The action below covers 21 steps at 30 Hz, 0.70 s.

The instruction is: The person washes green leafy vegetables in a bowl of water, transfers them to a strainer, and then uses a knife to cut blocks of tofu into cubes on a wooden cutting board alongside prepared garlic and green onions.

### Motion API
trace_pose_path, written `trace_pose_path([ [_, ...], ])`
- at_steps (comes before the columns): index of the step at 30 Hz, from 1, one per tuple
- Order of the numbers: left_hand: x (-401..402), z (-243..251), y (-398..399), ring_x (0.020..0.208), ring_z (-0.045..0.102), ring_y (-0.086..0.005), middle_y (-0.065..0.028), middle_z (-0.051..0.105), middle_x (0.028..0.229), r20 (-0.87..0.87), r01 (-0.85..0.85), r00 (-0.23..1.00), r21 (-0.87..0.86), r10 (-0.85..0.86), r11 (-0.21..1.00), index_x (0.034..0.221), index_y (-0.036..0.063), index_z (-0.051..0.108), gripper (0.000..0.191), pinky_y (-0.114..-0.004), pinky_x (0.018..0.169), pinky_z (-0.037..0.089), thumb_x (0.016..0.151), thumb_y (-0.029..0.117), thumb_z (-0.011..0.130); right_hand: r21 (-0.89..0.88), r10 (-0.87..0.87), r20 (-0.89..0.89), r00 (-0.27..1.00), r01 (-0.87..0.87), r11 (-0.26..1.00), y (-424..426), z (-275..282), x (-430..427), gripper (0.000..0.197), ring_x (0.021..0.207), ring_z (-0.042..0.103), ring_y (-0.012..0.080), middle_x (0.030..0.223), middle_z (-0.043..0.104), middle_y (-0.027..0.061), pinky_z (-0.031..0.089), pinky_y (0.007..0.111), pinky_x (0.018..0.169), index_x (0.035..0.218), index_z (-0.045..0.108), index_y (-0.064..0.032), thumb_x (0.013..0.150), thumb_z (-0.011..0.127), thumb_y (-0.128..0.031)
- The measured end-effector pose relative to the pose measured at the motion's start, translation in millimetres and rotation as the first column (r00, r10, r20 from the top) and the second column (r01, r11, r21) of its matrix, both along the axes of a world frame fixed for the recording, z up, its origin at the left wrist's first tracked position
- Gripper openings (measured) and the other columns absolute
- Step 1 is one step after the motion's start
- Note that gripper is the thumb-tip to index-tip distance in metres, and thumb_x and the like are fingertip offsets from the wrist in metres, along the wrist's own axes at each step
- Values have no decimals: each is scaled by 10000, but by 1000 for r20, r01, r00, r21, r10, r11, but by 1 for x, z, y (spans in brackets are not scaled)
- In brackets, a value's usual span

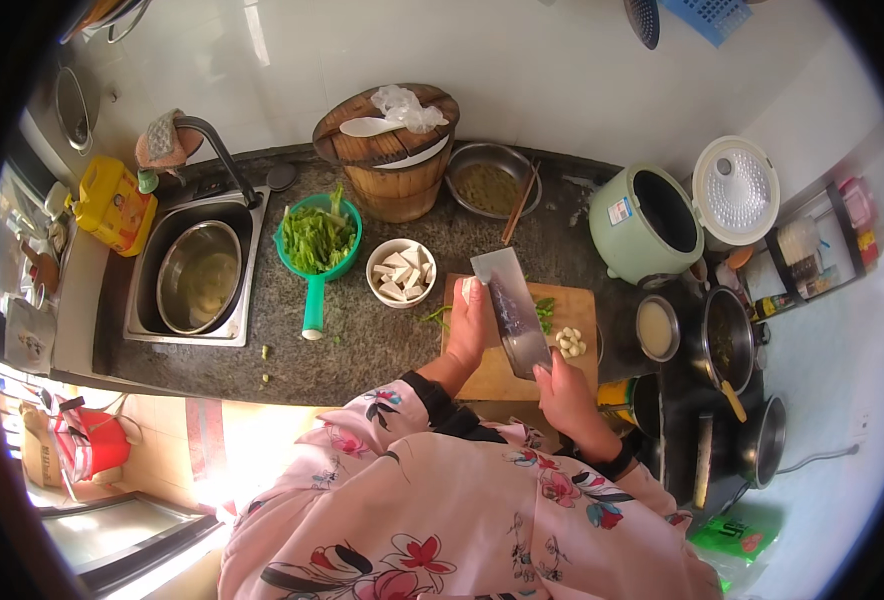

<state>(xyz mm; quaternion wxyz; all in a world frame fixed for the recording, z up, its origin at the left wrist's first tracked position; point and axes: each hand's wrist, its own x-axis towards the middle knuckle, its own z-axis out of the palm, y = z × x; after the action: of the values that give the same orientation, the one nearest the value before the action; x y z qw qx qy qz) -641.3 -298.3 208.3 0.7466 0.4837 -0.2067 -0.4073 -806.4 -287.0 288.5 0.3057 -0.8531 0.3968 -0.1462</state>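
Observation:
In front of me a cleaver (pixel 515 319) is raised over a wooden cutting board (pixel 483 382). My right hand (pixel 564 391) grips it at its lower end. Beside the blade's far left corner is my left hand (pixel 469 324), with something small and white at its fingertips; whether it grips the blade is hidden. Peeled garlic cloves (pixel 570 342) are piled on the board's right side. Cut green pieces (pixel 545 312) show just past the blade, partly covered by it. Thin green stalks (pixel 436 316) stick out at the board's left edge.
Left of the board stand a bowl of white tofu-like pieces (pixel 401 274) and a green strainer (pixel 357 251) of leafy greens. Behind are a wooden bucket (pixel 393 191) and a metal bowl with chopsticks (pixel 521 202). A sink (pixel 236 319) lies left; an open rice cooker (pixel 622 225) and pan (pixel 727 337) right.

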Motion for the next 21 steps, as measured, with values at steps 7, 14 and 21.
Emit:
trace_pose_path([
  [7,-4,19,7,862,429,-120,-39,475,925,107,82,991,-43,-77,996,1057,40,399,382,-250,790,346,891,383,369,24,-33,-8,999,33,999,2,-10,-2,224,406,523,211,539,514,144,401,315,402,927,428,52,838,476,-149],
  [14,-9,11,5,905,444,-130,-23,474,986,-222,161,957,-130,-187,978,1109,56,369,430,-260,837,345,854,392,451,184,-102,-5,995,101,978,6,-23,4,209,657,511,426,668,522,255,385,460,541,905,433,45,811,485,-134],
  [21,1,14,2,880,476,-129,-15,485,971,-291,210,925,-143,-244,967,1091,77,364,471,-288,774,408,740,187,658,19,-107,-29,994,107,994,6,-6,20,197,661,513,425,682,539,244,391,463,547,903,448,42,816,468,-133],
])
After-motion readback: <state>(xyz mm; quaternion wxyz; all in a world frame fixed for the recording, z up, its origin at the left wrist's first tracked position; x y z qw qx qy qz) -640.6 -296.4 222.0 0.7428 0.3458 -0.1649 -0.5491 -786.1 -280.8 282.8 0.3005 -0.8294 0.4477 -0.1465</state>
